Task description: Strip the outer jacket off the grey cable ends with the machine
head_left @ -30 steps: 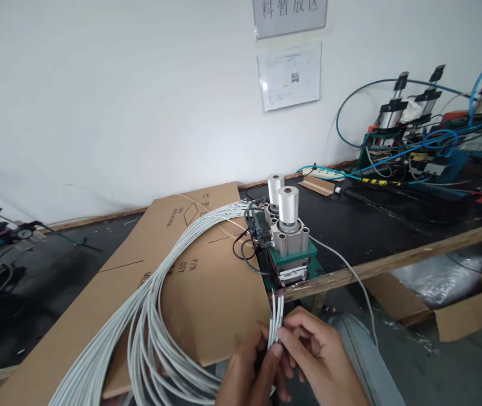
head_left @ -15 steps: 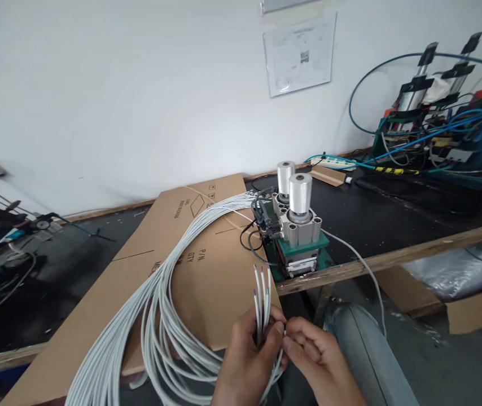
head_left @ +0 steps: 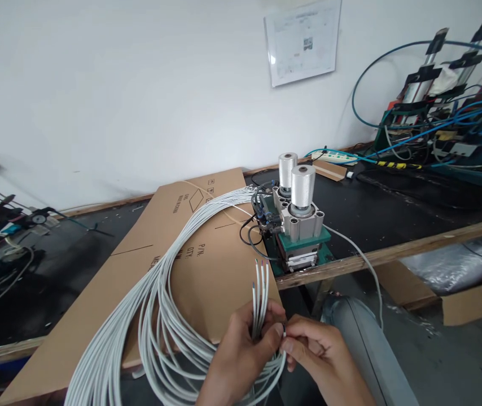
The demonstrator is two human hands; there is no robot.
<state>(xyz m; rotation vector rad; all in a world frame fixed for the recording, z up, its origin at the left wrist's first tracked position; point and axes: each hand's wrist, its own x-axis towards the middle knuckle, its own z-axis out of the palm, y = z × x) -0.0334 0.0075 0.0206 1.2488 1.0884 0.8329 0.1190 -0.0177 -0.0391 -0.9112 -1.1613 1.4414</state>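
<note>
My left hand (head_left: 247, 344) is closed around several white cables (head_left: 260, 290), whose ends stand upright above the fingers with small coloured tips. Close against it, my right hand (head_left: 315, 349) pinches one more white cable (head_left: 283, 361) near its dark-tipped end, beside my left thumb. From my hands the cables loop down and left into a large bundle of white cables (head_left: 169, 270) that curves over a flat cardboard sheet (head_left: 219, 282). Just beyond my hands, a small pneumatic machine (head_left: 298, 220) with two knurled silver cylinders stands at the bench edge.
The black bench (head_left: 393, 203) has a wooden front edge. Cylinder machines (head_left: 419, 96) with blue hoses stand at the back right. A power strip (head_left: 334, 157) lies by the wall. An open carton (head_left: 473, 296) holding plastic sits below on the right. More equipment (head_left: 4, 231) is at left.
The view has shifted slightly. The upright cable ends sit a little differently in my left hand, and the cable between my hands now shows its dark tip and bowed length more clearly.
</note>
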